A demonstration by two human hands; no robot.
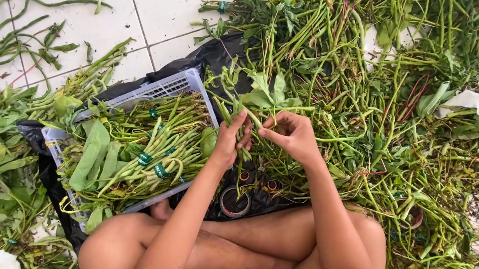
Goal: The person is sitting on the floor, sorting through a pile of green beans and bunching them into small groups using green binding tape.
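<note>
From the head view I see a white tiled floor point(164, 11) with dark grout lines in the upper left of the frame. Loose green leafy stems point(398, 117) cover its right half. At centre, my left hand point(229, 139) grasps a small bunch of green stalks point(240, 107); my right hand point(293, 135) pinches them just beside it. A pale grey slatted plastic crate point(184, 83) of banded bundles sits left of centre on black plastic sheeting point(223, 52).

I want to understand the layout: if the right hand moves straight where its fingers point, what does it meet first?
The right hand points toward the left hand, so it would meet the stems held there; depth is unclear.
</note>
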